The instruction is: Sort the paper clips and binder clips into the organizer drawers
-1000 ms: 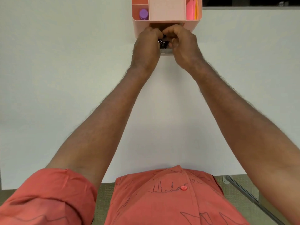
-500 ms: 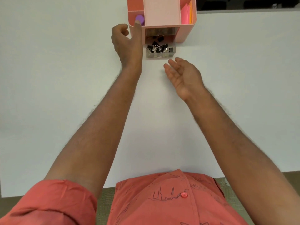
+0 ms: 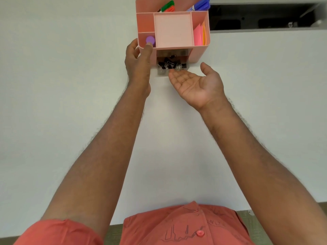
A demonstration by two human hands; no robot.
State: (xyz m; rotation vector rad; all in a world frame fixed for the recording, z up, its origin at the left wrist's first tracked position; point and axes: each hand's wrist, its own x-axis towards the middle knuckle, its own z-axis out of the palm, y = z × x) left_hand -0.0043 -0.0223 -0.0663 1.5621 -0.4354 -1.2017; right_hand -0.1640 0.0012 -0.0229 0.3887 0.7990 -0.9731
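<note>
I see the binder clips (image 3: 170,65) heaped in a small clear drawer (image 3: 163,72) pulled out from the front of the pink organizer (image 3: 199,53), which stands at the far edge of the white desk (image 3: 70,103). I judge them light, stiff and springy, with black bodies and wire handles that tangle, so I would pinch one by its body or by a handle loop. They overlap too much for a firm count; I make out roughly eight or more. I see no paper clips, and only this one drawer is open.

My left hand (image 3: 138,66) is against the organizer's near left corner, thumb at its side and fingers (image 3: 148,47) up on the rim, bracing it. My right hand (image 3: 196,84) is palm up, fingers straight and spread, holding nothing, its fingertips at the drawer's front.

On top I count one purple cap (image 3: 150,39), three markers (image 3: 169,6) at the back and a sheaf of sticky notes (image 3: 200,35).
</note>
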